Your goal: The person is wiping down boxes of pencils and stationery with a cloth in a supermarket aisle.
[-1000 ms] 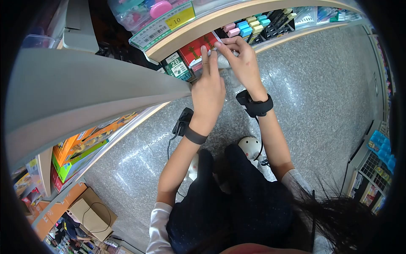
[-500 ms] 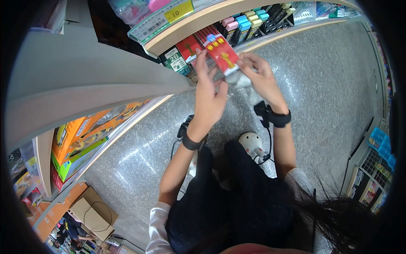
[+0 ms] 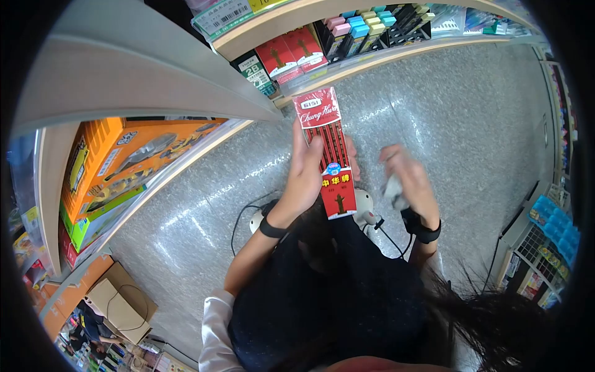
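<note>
Nearest: a black band (image 3: 271, 228) on my left wrist and a black strap (image 3: 424, 228) on my right. My left hand (image 3: 307, 177) has its thumb across the front and its fingers behind a long flat red cardboard pencil box (image 3: 328, 149), gripped lengthwise over the grey speckled stone floor (image 3: 465, 124) and well clear of the shelving. My right hand (image 3: 409, 177) is blurred, fingers curled on a small whitish cloth (image 3: 392, 186) just beside the box's lower end. Farther: a wooden-edged shelf (image 3: 372, 59) holds matching red boxes (image 3: 291, 56), then a green box marked 2B (image 3: 255, 73) and pastel blocks (image 3: 353, 25).
</note>
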### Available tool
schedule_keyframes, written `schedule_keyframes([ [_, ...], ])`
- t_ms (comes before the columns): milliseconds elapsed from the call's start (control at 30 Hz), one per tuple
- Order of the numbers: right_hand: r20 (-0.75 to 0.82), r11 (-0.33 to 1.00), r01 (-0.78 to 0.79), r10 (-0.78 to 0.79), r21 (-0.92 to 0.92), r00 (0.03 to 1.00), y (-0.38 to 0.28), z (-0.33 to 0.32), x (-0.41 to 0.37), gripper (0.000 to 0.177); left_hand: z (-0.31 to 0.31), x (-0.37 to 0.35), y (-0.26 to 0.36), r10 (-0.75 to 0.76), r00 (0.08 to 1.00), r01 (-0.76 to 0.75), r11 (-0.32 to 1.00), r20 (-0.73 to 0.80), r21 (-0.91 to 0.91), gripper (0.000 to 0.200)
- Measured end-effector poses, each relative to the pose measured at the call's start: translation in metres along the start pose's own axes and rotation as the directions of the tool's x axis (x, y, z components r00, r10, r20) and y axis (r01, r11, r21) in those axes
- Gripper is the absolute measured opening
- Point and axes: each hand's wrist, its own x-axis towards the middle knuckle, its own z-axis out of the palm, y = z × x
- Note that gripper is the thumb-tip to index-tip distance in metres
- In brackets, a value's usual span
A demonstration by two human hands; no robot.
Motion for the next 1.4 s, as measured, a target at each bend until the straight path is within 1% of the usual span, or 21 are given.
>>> schedule_keyframes([
  [33, 0.006, 1.000, -0.006, 0.006, -0.005, 1.000, -0.007, -0.002, -0.001, 0.019, 0.000, -0.006, 0.002, -0.022, 0.999, 0.024, 0.995, 0.025, -0.099, 0.045],
  [100, -0.302, 0.936, 0.251, -0.171, 0.248, 0.938, -0.030, -0.005, -0.001, 0.019, 0.001, -0.018, 0.012, -0.093, 0.996, 0.093, 0.990, 0.004, -0.102, 0.056],
  [133, -0.292, 0.939, 0.244, -0.169, 0.243, 0.941, -0.038, -0.001, 0.002, 0.019, 0.002, -0.024, 0.016, -0.102, 0.995, 0.102, 0.991, 0.003, -0.090, 0.059],
  [167, -0.322, 0.920, 0.387, -0.349, 0.062, 0.880, -0.045, 0.005, 0.007, 0.021, 0.001, -0.030, 0.018, -0.110, 0.994, 0.110, 0.991, 0.002, -0.080, 0.062],
  [233, -0.279, 0.767, 0.592, -0.641, -0.248, 0.715, -0.064, 0.020, 0.019, 0.027, -0.008, -0.040, 0.016, -0.068, 0.995, 0.079, 0.983, 0.071, -0.163, 0.057],
  [267, -0.250, 0.695, 0.639, -0.716, -0.329, 0.651, -0.076, 0.031, 0.023, 0.031, -0.009, -0.044, 0.017, -0.089, 0.992, 0.097, 0.991, 0.087, -0.094, 0.058],
  [400, 0.077, 0.369, 0.814, -0.892, -0.448, 0.446, -0.099, 0.066, 0.051, 0.024, -0.009, -0.057, 0.031, -0.183, 0.980, 0.185, 0.982, 0.079, -0.024, 0.063],
  [500, 0.069, 0.419, 0.836, -0.880, -0.354, 0.470, -0.090, 0.088, 0.061, 0.018, -0.013, -0.063, 0.038, -0.184, 0.981, 0.187, 0.981, 0.059, -0.047, 0.065],
  [567, 0.097, 0.435, 0.842, -0.869, -0.318, 0.485, -0.083, 0.095, 0.055, 0.025, -0.026, -0.070, 0.046, -0.347, 0.938, 0.347, 0.938, 0.007, -0.021, 0.067],
  [600, 0.103, 0.429, 0.866, -0.879, -0.256, 0.465, -0.077, 0.104, 0.051, 0.024, -0.025, -0.071, 0.047, -0.341, 0.940, 0.341, 0.940, 0.002, -0.029, 0.067],
  [700, 0.118, 0.398, 0.893, -0.896, -0.208, 0.427, -0.068, 0.109, 0.040, 0.020, -0.019, -0.079, 0.052, -0.241, 0.931, 0.319, 0.903, -0.274, 0.287, 0.074],
  [733, 0.154, 0.387, 0.892, -0.891, -0.236, 0.427, -0.070, 0.103, 0.040, 0.020, -0.022, -0.082, 0.051, -0.346, 0.920, 0.346, 0.938, -0.182, -0.033, 0.071],
  [767, 0.190, 0.375, 0.889, -0.883, -0.262, 0.428, -0.073, 0.097, 0.041, 0.020, -0.024, -0.079, 0.048, -0.345, 0.920, 0.344, 0.938, -0.185, -0.039, 0.071],
  [833, 0.132, 0.350, 0.861, -0.897, -0.369, 0.421, -0.082, 0.085, 0.054, 0.018, -0.031, -0.069, 0.045, -0.429, 0.900, 0.436, 0.877, 0.080, -0.204, 0.069],
  [967, 0.049, 0.454, 0.817, -0.864, -0.355, 0.501, -0.083, 0.090, 0.047, 0.016, -0.038, -0.072, 0.038, -0.329, 0.930, 0.368, 0.844, 0.165, -0.390, 0.066],
  [1033, 0.085, 0.487, 0.827, -0.846, -0.281, 0.527, -0.073, 0.093, 0.034, 0.015, -0.039, -0.075, 0.043, -0.396, 0.916, 0.395, 0.860, 0.065, -0.324, 0.061],
  [1100, 0.191, 0.432, 0.877, -0.861, -0.212, 0.471, -0.066, 0.093, 0.030, 0.014, -0.030, -0.072, 0.049, -0.300, 0.941, 0.300, 0.954, -0.159, -0.019, 0.058],
  [1167, 0.143, 0.415, 0.845, -0.865, -0.339, 0.482, -0.070, 0.082, 0.042, 0.018, -0.033, -0.073, 0.043, -0.355, 0.928, 0.342, 0.932, -0.111, -0.118, 0.058],
  [1233, 0.090, 0.426, 0.822, -0.867, -0.377, 0.490, -0.071, 0.081, 0.052, 0.020, -0.035, -0.065, 0.037, -0.179, 0.966, 0.218, 0.950, 0.186, -0.223, 0.058],
  [1300, -0.160, 0.603, 0.746, -0.796, -0.282, 0.584, -0.074, 0.093, 0.052, 0.020, -0.029, -0.069, 0.040, -0.214, 0.971, 0.235, 0.940, 0.110, -0.246, 0.056],
  [1400, 0.027, 0.513, 0.817, -0.843, -0.263, 0.538, -0.067, 0.104, 0.028, 0.018, -0.034, -0.077, 0.041, -0.301, 0.951, 0.271, 0.923, -0.074, -0.274, 0.051],
])
